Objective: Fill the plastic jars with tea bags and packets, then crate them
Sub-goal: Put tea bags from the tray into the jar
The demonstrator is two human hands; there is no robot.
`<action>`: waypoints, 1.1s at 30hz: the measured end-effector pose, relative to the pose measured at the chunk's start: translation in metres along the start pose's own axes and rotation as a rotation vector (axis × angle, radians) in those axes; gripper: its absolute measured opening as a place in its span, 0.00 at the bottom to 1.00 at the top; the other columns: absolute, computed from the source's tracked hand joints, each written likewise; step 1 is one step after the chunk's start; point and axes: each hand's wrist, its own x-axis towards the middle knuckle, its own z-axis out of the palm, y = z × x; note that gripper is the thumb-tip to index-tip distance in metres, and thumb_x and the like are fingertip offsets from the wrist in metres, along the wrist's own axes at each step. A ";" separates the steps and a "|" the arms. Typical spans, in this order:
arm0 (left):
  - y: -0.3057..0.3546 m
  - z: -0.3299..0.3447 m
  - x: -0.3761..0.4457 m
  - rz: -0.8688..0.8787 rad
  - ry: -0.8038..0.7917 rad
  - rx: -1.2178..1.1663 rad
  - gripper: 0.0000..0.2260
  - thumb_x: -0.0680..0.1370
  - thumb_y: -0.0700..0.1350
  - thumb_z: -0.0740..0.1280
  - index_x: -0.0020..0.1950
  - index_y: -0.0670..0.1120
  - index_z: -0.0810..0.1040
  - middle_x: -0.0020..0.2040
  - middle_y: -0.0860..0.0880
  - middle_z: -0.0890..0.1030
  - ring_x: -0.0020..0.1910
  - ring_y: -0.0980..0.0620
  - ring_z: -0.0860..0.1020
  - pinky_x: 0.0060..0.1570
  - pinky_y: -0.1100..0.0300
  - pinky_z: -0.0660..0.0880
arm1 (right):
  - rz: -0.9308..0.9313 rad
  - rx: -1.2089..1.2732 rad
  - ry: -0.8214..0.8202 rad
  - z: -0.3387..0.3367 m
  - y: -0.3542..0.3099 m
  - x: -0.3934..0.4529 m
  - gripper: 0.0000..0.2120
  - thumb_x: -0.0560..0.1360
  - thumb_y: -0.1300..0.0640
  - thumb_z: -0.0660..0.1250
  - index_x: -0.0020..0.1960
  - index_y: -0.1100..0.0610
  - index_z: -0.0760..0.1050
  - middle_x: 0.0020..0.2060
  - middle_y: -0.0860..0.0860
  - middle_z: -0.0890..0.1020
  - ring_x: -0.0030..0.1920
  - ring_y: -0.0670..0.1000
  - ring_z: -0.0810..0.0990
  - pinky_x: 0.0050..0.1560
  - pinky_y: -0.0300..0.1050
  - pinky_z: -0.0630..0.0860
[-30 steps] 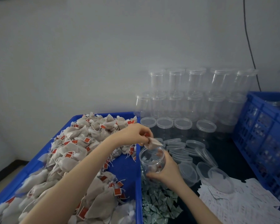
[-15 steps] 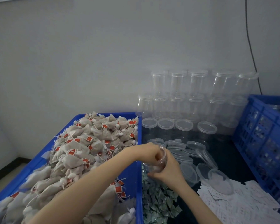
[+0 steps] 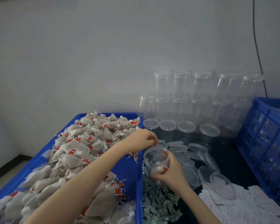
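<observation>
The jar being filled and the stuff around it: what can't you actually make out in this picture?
- Jar, head view: glare and the right hand hide how many tea bags are inside.
- Left hand: its curled fingers hide whether it holds anything.
- Blue crate: cut off by the right edge; contents blurred behind its lattice.
- White slips: print too small to read.

single view, head-worn wide-angle camera. looks forward and down from above the near edge of the desk (image 3: 229,152), facing the far wall (image 3: 87,54). close range: both forearms enter from the bottom edge, the blue bin (image 3: 137,175) fills the near left, the blue crate (image 3: 265,135) cuts off at the right edge. straight lines bow toward the frame edges. no second view to overlap.
</observation>
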 end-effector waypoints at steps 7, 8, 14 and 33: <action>-0.076 -0.010 -0.011 -0.603 -0.153 0.790 0.12 0.80 0.41 0.61 0.63 0.45 0.74 0.61 0.47 0.77 0.57 0.49 0.77 0.51 0.57 0.72 | 0.033 -0.046 -0.018 -0.009 0.006 0.004 0.47 0.48 0.42 0.80 0.65 0.39 0.66 0.60 0.41 0.76 0.61 0.45 0.76 0.63 0.51 0.77; -0.087 -0.006 -0.015 -0.654 -0.206 0.831 0.14 0.80 0.40 0.61 0.65 0.45 0.73 0.63 0.47 0.76 0.60 0.49 0.76 0.54 0.58 0.71 | 0.039 -0.051 -0.016 -0.009 0.006 0.005 0.49 0.48 0.42 0.80 0.67 0.42 0.66 0.61 0.41 0.76 0.62 0.45 0.76 0.63 0.51 0.76; -0.113 0.004 -0.028 -0.668 -0.187 0.944 0.11 0.78 0.40 0.64 0.60 0.46 0.77 0.58 0.50 0.78 0.57 0.51 0.76 0.49 0.61 0.71 | 0.023 -0.083 -0.012 -0.012 0.006 0.005 0.52 0.50 0.41 0.81 0.70 0.46 0.65 0.63 0.41 0.75 0.63 0.43 0.74 0.66 0.47 0.74; -0.124 -0.011 -0.035 -0.622 0.026 0.847 0.14 0.78 0.38 0.65 0.63 0.45 0.73 0.55 0.49 0.78 0.51 0.53 0.79 0.45 0.62 0.74 | -0.003 -0.093 -0.006 -0.010 0.005 0.002 0.45 0.49 0.41 0.81 0.62 0.34 0.63 0.59 0.37 0.75 0.60 0.38 0.74 0.61 0.38 0.73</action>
